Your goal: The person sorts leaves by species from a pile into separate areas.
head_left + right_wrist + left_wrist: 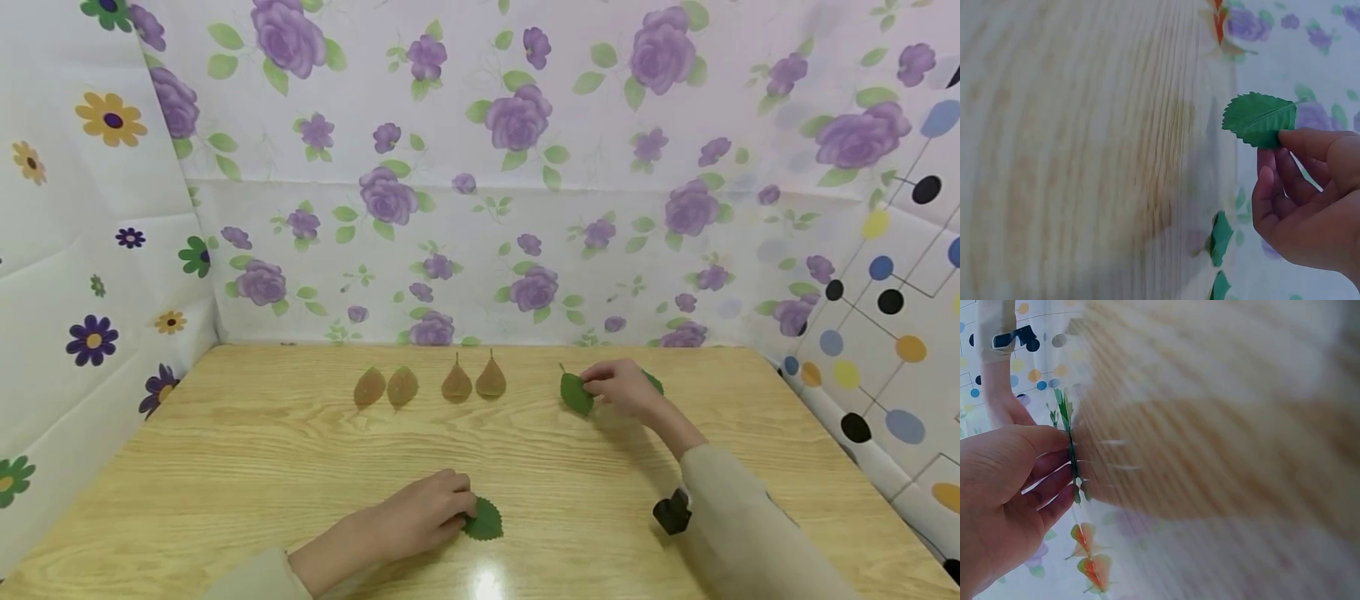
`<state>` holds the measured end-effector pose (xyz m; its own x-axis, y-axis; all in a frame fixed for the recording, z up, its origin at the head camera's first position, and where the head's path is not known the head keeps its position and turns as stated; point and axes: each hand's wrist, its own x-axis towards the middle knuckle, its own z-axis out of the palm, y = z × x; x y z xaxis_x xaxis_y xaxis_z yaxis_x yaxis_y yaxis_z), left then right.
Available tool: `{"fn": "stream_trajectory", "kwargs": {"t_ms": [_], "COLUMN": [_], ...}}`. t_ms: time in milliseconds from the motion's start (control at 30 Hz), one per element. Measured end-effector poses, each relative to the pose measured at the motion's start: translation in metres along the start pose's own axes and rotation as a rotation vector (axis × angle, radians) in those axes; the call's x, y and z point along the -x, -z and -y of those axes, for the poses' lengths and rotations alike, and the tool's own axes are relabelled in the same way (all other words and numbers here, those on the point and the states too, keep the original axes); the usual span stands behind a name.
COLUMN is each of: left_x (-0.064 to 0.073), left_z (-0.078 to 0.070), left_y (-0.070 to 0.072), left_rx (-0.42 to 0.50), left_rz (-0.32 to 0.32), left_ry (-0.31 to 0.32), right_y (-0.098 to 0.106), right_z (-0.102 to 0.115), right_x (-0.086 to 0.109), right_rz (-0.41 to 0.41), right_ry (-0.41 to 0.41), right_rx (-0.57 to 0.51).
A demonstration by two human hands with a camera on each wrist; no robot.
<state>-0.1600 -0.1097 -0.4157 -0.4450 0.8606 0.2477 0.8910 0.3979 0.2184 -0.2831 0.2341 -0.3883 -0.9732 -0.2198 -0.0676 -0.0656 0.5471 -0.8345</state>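
Observation:
Between thumb and forefinger my right hand (621, 387) pinches a green leaf (1260, 119) by its edge, near the stem end. The leaf has a toothed rim and is held up near the back of the table, stem pointing away in the head view. My left hand (423, 515) is low over the front middle of the table, its thumb and fingertips gripping another green toothed leaf (486, 520). That leaf appears edge-on in the left wrist view. Beyond the right hand, a further green leaf (654, 382) is partly hidden; the right wrist view shows two green leaves (1220, 239) there.
Two oval orange-brown leaves (370, 388) and two pear-shaped brownish leaves with stems (457, 382) lie in a row along the back of the wooden table (247, 467). Flowered cloth (465, 225) hangs behind it. A black wrist device (672, 512) sits at the right sleeve.

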Motion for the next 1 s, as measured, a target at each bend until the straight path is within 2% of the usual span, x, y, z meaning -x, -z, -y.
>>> {"fn": "stream_trajectory", "kwargs": {"t_ms": [167, 367, 1000], "left_x": [0.0, 0.0, 0.0], "left_z": [-0.001, -0.001, 0.001], "left_y": [0.001, 0.0, -0.001], "left_rx": [0.0, -0.013, -0.032], "left_rz": [-0.005, -0.012, 0.02], "left_ry": [-0.013, -0.017, 0.016], "right_y": [0.007, 0.011, 0.007], "right_z": [-0.012, -0.023, -0.041], "right_x": [-0.011, -0.02, -0.026], "right_rz": [-0.076, -0.137, -0.181], "right_ry": [-0.055, -0.079, -0.105], "right_rx": [0.003, 0.025, 0.11]}}
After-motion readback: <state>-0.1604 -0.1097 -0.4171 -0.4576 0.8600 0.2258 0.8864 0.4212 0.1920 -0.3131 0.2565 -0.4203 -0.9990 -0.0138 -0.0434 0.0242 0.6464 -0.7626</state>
